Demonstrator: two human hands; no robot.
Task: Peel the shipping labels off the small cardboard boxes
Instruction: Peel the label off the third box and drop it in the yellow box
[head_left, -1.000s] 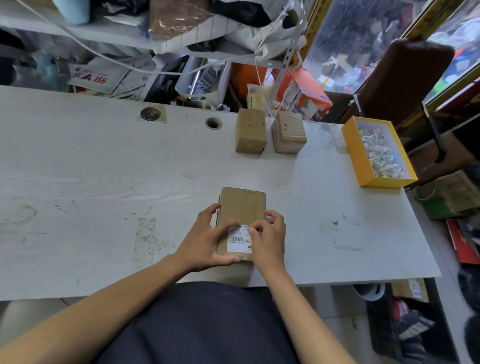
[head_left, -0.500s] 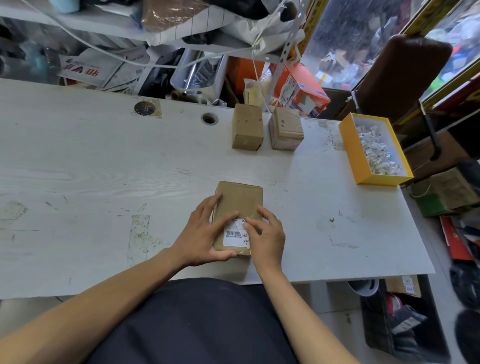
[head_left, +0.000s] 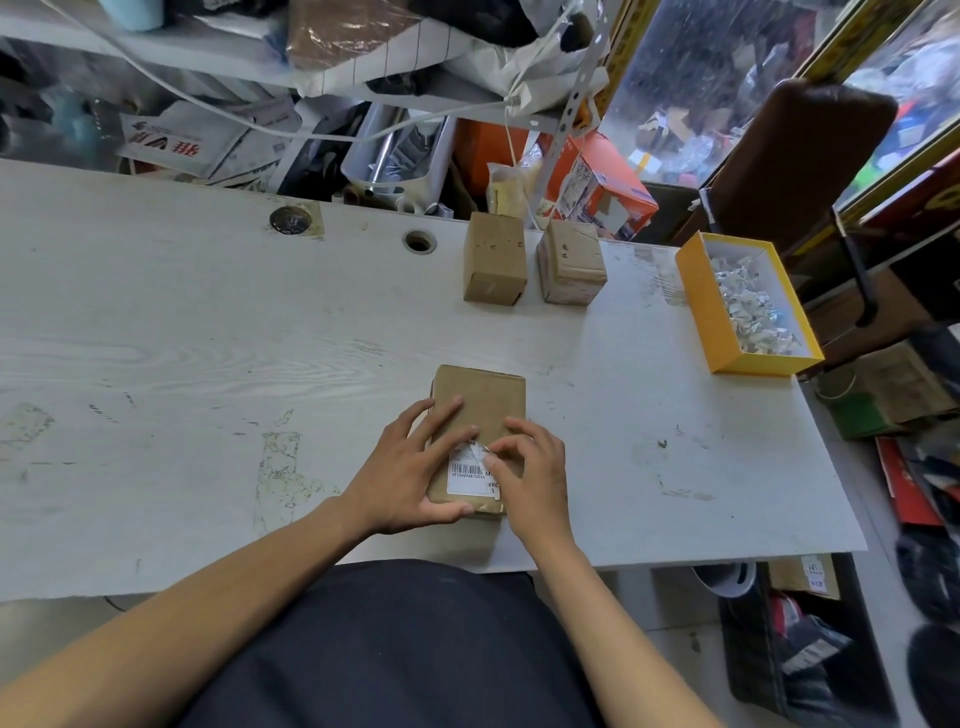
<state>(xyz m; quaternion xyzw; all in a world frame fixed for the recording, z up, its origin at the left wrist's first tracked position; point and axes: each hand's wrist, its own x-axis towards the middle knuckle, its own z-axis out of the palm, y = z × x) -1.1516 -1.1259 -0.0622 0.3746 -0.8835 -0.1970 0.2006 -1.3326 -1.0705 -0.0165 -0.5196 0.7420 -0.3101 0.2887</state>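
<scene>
Head view, left to right: worn white table (head_left: 182, 364), bare on the left side; near its front edge, left hand (head_left: 410, 467) spread flat on the near cardboard box (head_left: 480, 400), fingers straight on the top face, thumb against the near edge, pinning it down. White shipping label (head_left: 470, 475) stuck on the near end of that box, far corner lifted a little. Right hand (head_left: 530, 475) curled over the label's right part, fingertips apparently pinching or picking at that raised corner; exact grip too small to tell. Further back, two more boxes (head_left: 494, 257) side by side; at far right, yellow tray (head_left: 714, 312) holding crumpled label scraps. Likely risks, judged from this: label tearing at the barcode if pulled fast or steeply, leaving a stuck remnant; brown paper skin of the box ripping away with the adhesive; box sliding toward the table edge if the flat hand eases off; corner slipping from the fingertips, given so little of it lifted.
</scene>
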